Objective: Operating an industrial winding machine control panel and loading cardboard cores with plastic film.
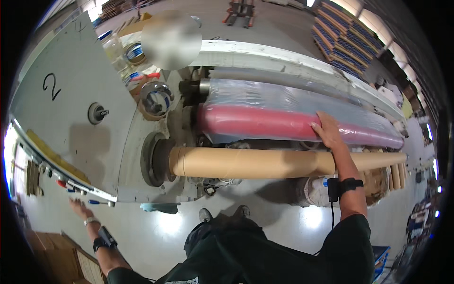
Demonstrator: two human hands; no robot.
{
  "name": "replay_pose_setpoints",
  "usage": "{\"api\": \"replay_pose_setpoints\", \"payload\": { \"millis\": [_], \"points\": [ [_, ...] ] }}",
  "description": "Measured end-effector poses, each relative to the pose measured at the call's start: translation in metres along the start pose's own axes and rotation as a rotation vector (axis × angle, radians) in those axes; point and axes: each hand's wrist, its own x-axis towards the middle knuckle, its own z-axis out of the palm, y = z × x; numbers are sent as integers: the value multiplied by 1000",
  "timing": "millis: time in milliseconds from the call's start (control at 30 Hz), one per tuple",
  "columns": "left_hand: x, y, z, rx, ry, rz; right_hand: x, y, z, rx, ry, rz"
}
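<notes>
My right hand point(327, 130) lies on the red roller point(265, 120), its fingers stretched over clear plastic film point(269, 97) that drapes across the roller. My right forearm passes above a brown cardboard tube point(250, 162), which sits parallel to the roller on my side. A dark round flange point(153, 158) bears the tube's left end. Far to the left, my left hand point(79, 208) is held out with its fingers apart beside the machine's lower edge. Closest to it are a blue-handled lever point(97, 202) and a small red knob point(61, 183); I see nothing in that hand.
A grey side panel point(71, 109) rises at the left with a round shaft end. Tape rolls point(156, 100) and a jar point(112, 47) stand behind it. A white beam point(274, 51) runs along the back. Cardboard boxes point(56, 255) are at lower left; stacked pallets point(345, 40) stand far right.
</notes>
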Motion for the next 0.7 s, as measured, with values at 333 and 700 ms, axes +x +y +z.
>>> {"api": "replay_pose_setpoints", "payload": {
  "millis": [333,700],
  "points": [
    [-7,7,121,-135,-384,-126,-35,10,-17,-123,42,115],
    [-179,59,142,288,-239,281,-36,29,-8,-210,4,130]
  ]
}}
